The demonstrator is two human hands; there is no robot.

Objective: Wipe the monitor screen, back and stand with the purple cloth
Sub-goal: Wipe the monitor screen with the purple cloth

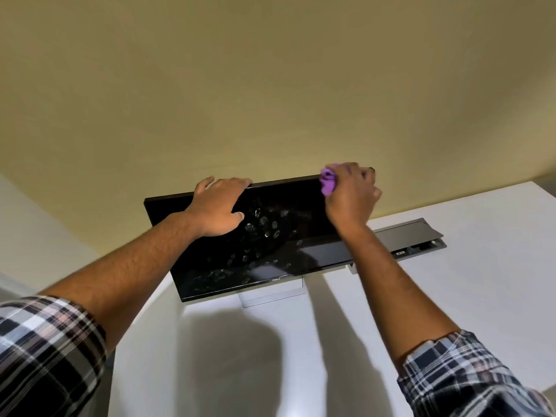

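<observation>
Both forearms are bare, with plaid checked sleeves rolled back near the elbows. The left arm enters from 8 o'clock and reaches toward 1 o'clock. The left hand lies palm down, its fingers hooked over an upper edge, thumb spread toward 4 o'clock. The right arm enters from 4 o'clock and reaches toward 11 o'clock. The right hand shows its back, fingers curled round a bunched purple cloth that sticks out at its 9 o'clock side.

Monitor screen glossy black, smudged; purple cloth soft; desk matt white.
</observation>
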